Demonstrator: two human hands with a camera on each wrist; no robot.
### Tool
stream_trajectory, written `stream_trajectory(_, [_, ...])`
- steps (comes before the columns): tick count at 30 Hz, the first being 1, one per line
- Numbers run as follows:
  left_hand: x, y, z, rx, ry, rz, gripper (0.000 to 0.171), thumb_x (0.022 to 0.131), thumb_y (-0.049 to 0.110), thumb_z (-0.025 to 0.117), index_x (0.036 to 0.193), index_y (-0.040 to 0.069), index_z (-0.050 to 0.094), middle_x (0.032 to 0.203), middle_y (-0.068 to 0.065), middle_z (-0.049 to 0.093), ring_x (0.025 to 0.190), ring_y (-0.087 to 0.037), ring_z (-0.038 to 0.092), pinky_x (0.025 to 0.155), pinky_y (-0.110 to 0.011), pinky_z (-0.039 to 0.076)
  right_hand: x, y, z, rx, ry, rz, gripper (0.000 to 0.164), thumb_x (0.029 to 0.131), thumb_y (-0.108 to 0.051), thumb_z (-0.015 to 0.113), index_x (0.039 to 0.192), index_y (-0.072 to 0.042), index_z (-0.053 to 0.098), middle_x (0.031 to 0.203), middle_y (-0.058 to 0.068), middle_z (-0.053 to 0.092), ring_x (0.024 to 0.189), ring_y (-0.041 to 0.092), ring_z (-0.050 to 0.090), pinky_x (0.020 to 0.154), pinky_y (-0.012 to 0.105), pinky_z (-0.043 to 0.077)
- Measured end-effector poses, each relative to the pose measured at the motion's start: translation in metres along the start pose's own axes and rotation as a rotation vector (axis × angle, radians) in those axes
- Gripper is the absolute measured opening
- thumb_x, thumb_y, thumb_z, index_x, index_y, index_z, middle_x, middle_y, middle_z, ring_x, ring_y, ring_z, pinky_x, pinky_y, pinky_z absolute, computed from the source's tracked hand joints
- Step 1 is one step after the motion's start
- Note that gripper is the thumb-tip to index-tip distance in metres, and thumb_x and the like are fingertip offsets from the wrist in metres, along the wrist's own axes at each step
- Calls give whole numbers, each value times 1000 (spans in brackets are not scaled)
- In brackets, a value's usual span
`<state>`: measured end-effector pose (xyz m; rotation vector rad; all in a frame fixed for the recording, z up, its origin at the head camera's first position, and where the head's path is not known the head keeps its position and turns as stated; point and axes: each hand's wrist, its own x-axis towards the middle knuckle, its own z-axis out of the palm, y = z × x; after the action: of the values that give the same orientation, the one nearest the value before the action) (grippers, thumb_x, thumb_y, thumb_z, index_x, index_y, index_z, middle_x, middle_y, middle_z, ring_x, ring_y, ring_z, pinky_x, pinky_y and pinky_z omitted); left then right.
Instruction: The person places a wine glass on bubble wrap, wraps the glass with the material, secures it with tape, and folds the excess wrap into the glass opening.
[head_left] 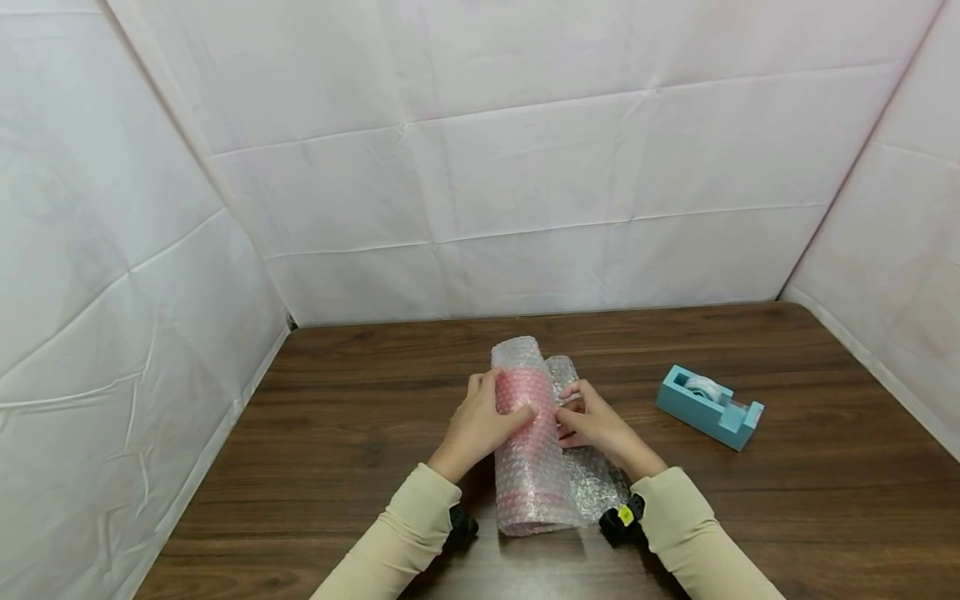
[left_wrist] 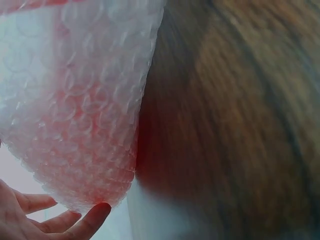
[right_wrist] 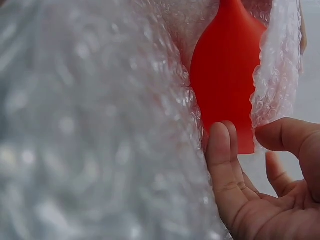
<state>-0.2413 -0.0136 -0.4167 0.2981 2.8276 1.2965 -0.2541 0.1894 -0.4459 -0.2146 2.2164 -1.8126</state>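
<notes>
"Layout, head view?"

"Bubble-wrap roll: lengthwise over the tabletop, between the two hands. Red tint shows through its layers. A loose flap extends from its right side. Contact between roll and tabletop: cannot be told."

"State of each hand?"

"Left hand: grips the roll from the left side, thumb across the upper face, fingers against the outer side. Right hand: at the right side of the roll, beside the flap, fingers bent, thumb toward the roll."

"Adjacent equipment?"

"Blue tape dispenser, on the tabletop, to the right of the right hand and apart from it. Both sleeves are cream."

"Left wrist view?"

"Roll in the upper left, red visible through the bubbles. Left-hand fingers meet its lower end. Wood grain fills the right side, blurred."

"Right wrist view?"

"Red vase-shaped item, narrow neck and rounded body, between two portions of wrap. Its base is beside the right fingertips; the thumb touches the wrap edge. Whether this hand pinches the wrap or the item, I cannot tell."
</notes>
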Motion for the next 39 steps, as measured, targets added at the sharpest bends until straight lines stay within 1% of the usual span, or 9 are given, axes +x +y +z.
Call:
stream_trajectory(7, [0, 1, 1, 23, 1, 23, 82, 82, 50, 64, 147, 12, 33, 139, -16, 39, 113, -38, 55, 88, -53, 48, -1, -1, -2, -46, -8, -7, 23, 97, -6, 48, 116, 3, 40, 98, 13, 53, 74, 15, 61, 67, 32, 57])
stream_trajectory(14, [-1, 2, 1, 34, 0, 45, 80, 84, 52, 64, 147, 14, 34, 139, -17, 39, 112, -41, 55, 88, -55, 48, -2, -3, -7, -75, -2, 35, 23, 98, -8, 40, 118, 3, 47, 113, 20, 55, 79, 16, 62, 71, 34, 57])
stream_trajectory(19, [-2, 1, 1, 40, -7, 63, 80, 86, 52, 63, 149, 13, 33, 141, -19, 38, 114, -42, 54, 89, -56, 48, -2, -6, -13, -78, 18, 74, 29, 99, -12, 43, 118, 4, 56, 107, 16, 60, 79, 15, 64, 71, 32, 58])
stream_trajectory(22, [-2, 1, 1, 46, -14, 68, 80, 87, 52, 62, 150, 12, 32, 143, -20, 37, 117, -42, 53, 90, -56, 47, -3, -8, -17, -98, 27, 74, 33, 100, -17, 46, 121, 5, 60, 106, 18, 64, 80, 14, 64, 72, 31, 58])
stream_trajectory(26, [-2, 2, 1, 56, -9, 74, 75, 91, 47, 58, 150, 9, 32, 145, -21, 36, 121, -43, 50, 93, -57, 45, -5, -10, -21, -114, 27, 61, 35, 99, -19, 49, 121, 6, 62, 112, 21, 65, 82, 15, 65, 73, 32, 58])
stream_trajectory(28, [-2, 2, 1, 49, -9, 65, 69, 94, 44, 53, 150, 10, 32, 146, -19, 35, 123, -43, 49, 95, -58, 44, -5, -9, -22, -125, 13, 47, 36, 98, -19, 51, 120, 7, 62, 114, 22, 64, 83, 15, 65, 73, 32, 58])
stream_trajectory(33, [-2, 4, 1, 10, 5, 37, 55, 99, 35, 39, 150, 14, 35, 147, -15, 37, 125, -41, 48, 97, -60, 40, -5, -8, -23, -142, 8, 48, 37, 97, -22, 56, 119, 6, 64, 112, 22, 66, 84, 15, 66, 74, 33, 58])
stream_trajectory(36, [-2, 5, 1, 3, 20, 54, 53, 99, 29, 35, 149, 13, 37, 145, -16, 39, 125, -41, 48, 98, -59, 40, -5, -7, -25, -150, 11, 59, 38, 96, -25, 58, 119, 4, 64, 114, 21, 66, 90, 19, 67, 77, 35, 58])
stream_trajectory(39, [-2, 5, 1, 4, 24, 75, 53, 97, 24, 34, 148, 12, 38, 145, -16, 40, 125, -41, 47, 98, -59, 40, -5, -7, -26, -173, -8, 51, 42, 97, -29, 57, 122, 4, 62, 120, 22, 63, 100, 23, 66, 82, 37, 57])
